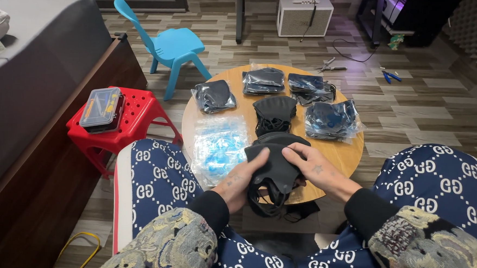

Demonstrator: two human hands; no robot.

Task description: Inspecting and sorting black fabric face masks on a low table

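- Patterned sleeves and printed trousers filled the bottom of the view, with both hands meeting just above the knees at the near edge of the round wooden table (352,151).
- Left hand (240,180) cupped the stack of black face masks (275,168) from below, thumb pressed up against the fabric, fingers curled under and mostly hidden.
- Right hand (315,166) lay on top, fingers held together and flat, pinning the upper mask's edge.
- That stack sat between the two palms, ear loops dangling below towards the lap.
- Behind it, a loose pile of black masks (274,114) waited mid-table, and an empty clear bag (218,144) lay just to its left.
- Four filled bags (263,81) were fanned along the far rim.
- My read: squaring the edges first, and tucking those loops in, would keep the stack neat; a light, even squeeze would suit such soft cloth.
- Off to the left, a red stool (136,118) carried a small parts case (102,108).
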